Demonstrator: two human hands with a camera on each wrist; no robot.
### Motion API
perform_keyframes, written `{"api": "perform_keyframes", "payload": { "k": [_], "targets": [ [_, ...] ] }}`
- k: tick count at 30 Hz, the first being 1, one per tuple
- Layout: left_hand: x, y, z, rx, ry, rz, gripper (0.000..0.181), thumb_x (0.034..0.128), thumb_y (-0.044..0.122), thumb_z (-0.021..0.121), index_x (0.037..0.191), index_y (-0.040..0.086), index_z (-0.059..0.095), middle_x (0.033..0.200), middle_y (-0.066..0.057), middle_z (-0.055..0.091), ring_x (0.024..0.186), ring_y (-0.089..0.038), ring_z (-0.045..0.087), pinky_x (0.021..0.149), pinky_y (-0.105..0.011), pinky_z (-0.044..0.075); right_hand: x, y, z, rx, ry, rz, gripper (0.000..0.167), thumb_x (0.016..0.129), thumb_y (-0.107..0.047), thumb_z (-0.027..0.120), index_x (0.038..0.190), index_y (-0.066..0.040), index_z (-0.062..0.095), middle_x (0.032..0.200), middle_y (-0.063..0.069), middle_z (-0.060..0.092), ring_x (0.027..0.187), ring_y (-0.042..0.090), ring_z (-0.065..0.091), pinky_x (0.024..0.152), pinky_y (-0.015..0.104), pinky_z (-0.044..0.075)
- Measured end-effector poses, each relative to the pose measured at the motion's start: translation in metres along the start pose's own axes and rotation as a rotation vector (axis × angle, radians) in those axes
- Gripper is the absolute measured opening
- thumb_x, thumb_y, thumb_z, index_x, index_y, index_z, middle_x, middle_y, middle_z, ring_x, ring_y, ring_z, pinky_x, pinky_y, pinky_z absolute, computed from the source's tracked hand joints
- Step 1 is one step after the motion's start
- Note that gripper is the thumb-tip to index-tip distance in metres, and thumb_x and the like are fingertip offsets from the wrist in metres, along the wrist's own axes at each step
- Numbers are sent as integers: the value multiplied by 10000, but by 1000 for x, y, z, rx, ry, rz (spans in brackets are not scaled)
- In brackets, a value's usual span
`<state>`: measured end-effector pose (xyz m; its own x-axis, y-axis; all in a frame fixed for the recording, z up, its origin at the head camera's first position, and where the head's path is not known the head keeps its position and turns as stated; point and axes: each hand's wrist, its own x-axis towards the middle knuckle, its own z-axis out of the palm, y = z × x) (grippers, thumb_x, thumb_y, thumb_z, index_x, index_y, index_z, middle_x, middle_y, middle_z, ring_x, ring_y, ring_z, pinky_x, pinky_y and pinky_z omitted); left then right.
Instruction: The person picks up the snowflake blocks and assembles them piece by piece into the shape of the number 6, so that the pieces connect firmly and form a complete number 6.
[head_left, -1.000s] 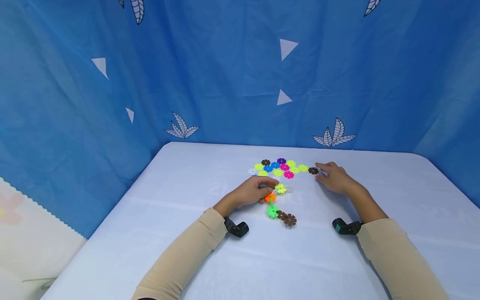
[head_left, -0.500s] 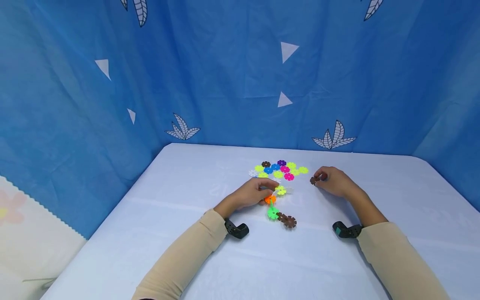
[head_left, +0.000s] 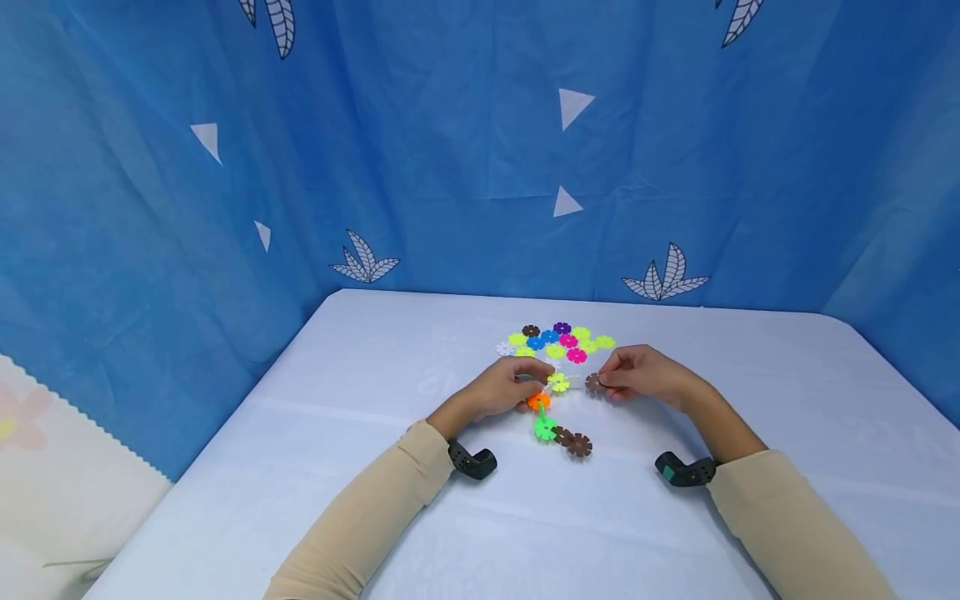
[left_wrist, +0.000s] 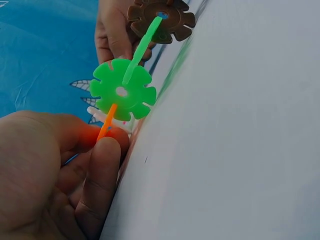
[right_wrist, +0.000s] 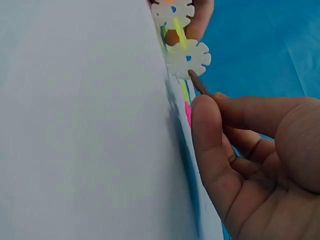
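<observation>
Notched plastic discs are joined edge to edge in a chain. My left hand (head_left: 498, 386) pinches the orange disc (head_left: 538, 401) of that chain between thumb and fingers. A green disc (left_wrist: 122, 90) and brown discs (head_left: 578, 445) hang on one side of it; a yellow disc (head_left: 558, 382) and white discs (right_wrist: 188, 59) are on the other. Between thumb and index finger, my right hand (head_left: 645, 377) pinches a loose brown disc (head_left: 594, 384). In the right wrist view, this disc's edge meets the end white disc, but whether it sits in a slot I cannot tell.
Beyond the hands, several loose discs lie in a cluster on the white table, among them a purple disc (head_left: 562, 328), a pink disc (head_left: 576, 356) and a blue disc (head_left: 535, 342). A blue curtain (head_left: 480, 167) hangs behind the table.
My right hand has picked up the brown disc from the right end of the cluster and brought it nearer and left to the chain's white end. My left hand has stayed put.
</observation>
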<state>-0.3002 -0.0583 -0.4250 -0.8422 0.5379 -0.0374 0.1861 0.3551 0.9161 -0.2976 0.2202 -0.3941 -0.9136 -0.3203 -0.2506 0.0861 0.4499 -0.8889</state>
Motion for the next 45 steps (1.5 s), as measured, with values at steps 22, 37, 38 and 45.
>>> {"api": "perform_keyframes", "payload": {
  "k": [22, 37, 38, 45],
  "targets": [
    [3, -1, -1, 13, 74, 53, 185, 980, 70, 668, 1142, 121, 742, 1007, 6, 671, 921, -158, 608, 786, -258, 517, 8, -1, 17, 40, 10, -10, 98, 977, -66, 677, 1028, 18, 675, 946, 138, 653, 764, 211, 626, 744, 286, 576],
    [2, 3, 1, 52, 120, 35, 164, 969, 55, 685, 1100, 95, 774, 1103, 19, 713, 1009, -131, 618, 840, -256, 526, 7, -9, 28, -3, 57, 12, 73, 970, -31, 674, 1006, 31, 663, 944, 135, 672, 749, 203, 621, 726, 288, 576],
    [2, 3, 1, 54, 119, 32, 166, 970, 54, 683, 1102, 96, 773, 1106, 20, 712, 1012, -131, 618, 841, -257, 527, 7, -9, 29, -9, 57, 11, 77, 971, -35, 674, 1008, 32, 661, 943, 134, 672, 750, 200, 620, 727, 289, 576],
    [3, 3, 2, 56, 68, 18, 169, 995, 89, 651, 1135, 130, 736, 1023, 10, 659, 925, -146, 589, 811, -263, 503, 5, -6, 27, -10, 56, 1, 71, 974, -52, 676, 1002, 13, 666, 944, 122, 678, 771, 213, 622, 744, 295, 575]
  ]
}}
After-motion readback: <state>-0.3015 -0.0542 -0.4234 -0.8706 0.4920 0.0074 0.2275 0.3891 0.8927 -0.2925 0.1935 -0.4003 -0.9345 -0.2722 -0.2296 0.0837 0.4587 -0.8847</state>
